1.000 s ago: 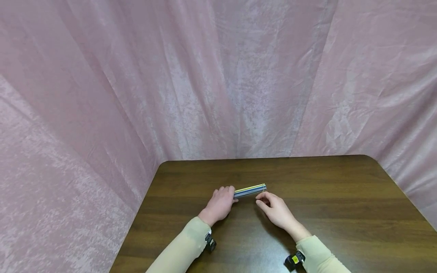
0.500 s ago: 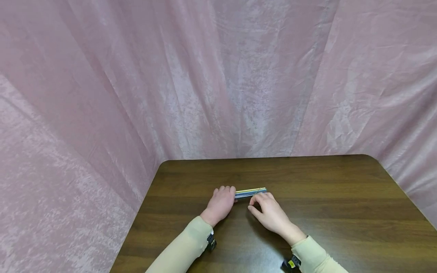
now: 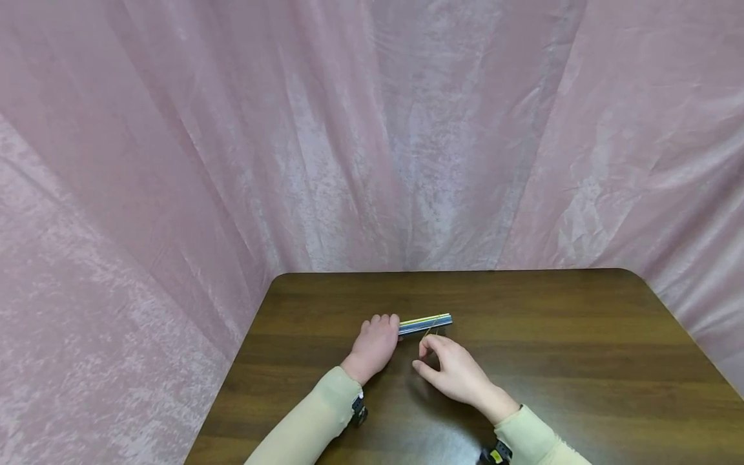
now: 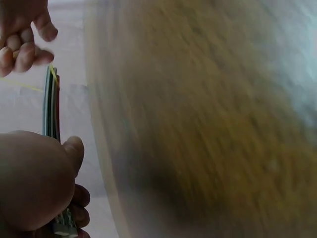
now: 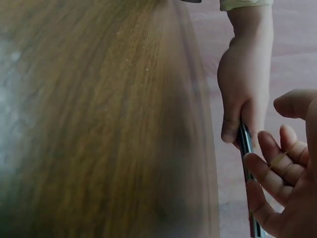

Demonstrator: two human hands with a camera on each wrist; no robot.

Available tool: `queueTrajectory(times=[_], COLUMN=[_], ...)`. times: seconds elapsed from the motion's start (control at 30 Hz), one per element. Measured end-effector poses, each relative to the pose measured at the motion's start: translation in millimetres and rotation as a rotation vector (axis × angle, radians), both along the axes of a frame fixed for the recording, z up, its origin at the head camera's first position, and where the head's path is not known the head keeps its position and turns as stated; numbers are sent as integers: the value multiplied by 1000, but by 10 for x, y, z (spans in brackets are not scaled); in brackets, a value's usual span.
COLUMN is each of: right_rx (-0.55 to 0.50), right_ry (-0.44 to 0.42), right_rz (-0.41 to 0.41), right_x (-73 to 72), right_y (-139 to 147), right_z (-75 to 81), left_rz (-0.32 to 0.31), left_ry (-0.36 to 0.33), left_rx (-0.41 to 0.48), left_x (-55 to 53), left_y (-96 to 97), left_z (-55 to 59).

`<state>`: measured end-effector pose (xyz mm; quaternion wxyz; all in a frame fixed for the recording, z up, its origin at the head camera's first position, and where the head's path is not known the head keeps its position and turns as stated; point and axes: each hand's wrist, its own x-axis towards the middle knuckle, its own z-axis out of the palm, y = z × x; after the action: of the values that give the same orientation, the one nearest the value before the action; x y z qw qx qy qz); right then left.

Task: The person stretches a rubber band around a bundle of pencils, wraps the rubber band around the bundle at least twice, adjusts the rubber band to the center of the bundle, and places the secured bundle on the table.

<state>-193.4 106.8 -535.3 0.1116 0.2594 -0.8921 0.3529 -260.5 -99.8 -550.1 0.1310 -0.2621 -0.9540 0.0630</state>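
My left hand [image 3: 374,345] grips one end of a bundle of slim coloured sticks, like pencils [image 3: 425,323], with blue, white and yellow sides showing. In the left wrist view, the thumb lies along the bundle [image 4: 51,109] and the gripped end pokes out below the fingers. A thin yellow rubber band [image 3: 428,332] runs from the bundle's free end to my right hand [image 3: 456,371], stretched away from the sticks. Bent fingers of the right hand hook this band [image 5: 278,160], which crosses them in the right wrist view; the thumb stands apart.
A brown wooden table [image 3: 558,342] with rounded far corners lies under both hands. Pink curtains [image 3: 372,142] hang behind it and along the sides. Each wrist wears a small black camera, one visible at the right sleeve [image 3: 496,454].
My right hand has moved left along the bundle and then drawn back a little toward me, pulling the rubber band out from the sticks. The left hand keeps its grip nearly in place.
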Motion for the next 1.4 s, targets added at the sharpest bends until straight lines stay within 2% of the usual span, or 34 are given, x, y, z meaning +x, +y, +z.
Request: queueTrajectory(times=[0.1, 0.2, 0.27, 0.37, 0.43, 0.5, 0.6, 0.73, 0.77, 0.83, 0.9, 0.97, 1.07, 1.2, 1.27, 1.4], right_rx=[-36, -118, -193, -279, -289, -259, -124, 122, 160, 162, 80, -83, -427, -872, -1034, -1247], right_ry=[15, -16, -91, -233, -299, -310, -227, 24, 91, 201, 189, 101, -181, -517, -630, -749], right_rz=[0, -15, -8, 21, 30, 47, 84, 114, 113, 114, 117, 134, 187, 271, 286, 310], right_x=[-26, -65, -99, -156, -197, -213, -163, 14, 57, 119, 147, 141, 114, 95, 95, 99], right_y=[-18, -4, 20, 77, 109, 120, 60, -103, -139, -195, -213, -205, -168, -141, -138, -154], right_z=[10, -5, -33, -78, -98, -96, -56, 30, 49, 94, 125, 144, 155, 166, 161, 135], left_rz=[-47, -86, -92, -98, -107, -114, -100, -49, -33, -3, 18, 35, 64, 131, 151, 171], left_ry=[-60, -160, -215, -249, -247, -244, -228, -191, -186, -170, -144, -143, -157, -187, -185, -164], left_rx=[68, 184, 253, 306, 295, 290, 265, 220, 205, 181, 165, 180, 234, 298, 332, 406], left_x=[-12, -20, -22, -25, -30, -32, -31, -19, -13, -7, -9, -17, -38, -46, -44, -34], left_y=[19, 36, 39, 40, 44, 56, 76, 103, 111, 123, 120, 105, 75, 62, 72, 108], left_z=[44, 92, 124, 167, 184, 194, 185, 159, 158, 149, 134, 133, 145, 178, 178, 177])
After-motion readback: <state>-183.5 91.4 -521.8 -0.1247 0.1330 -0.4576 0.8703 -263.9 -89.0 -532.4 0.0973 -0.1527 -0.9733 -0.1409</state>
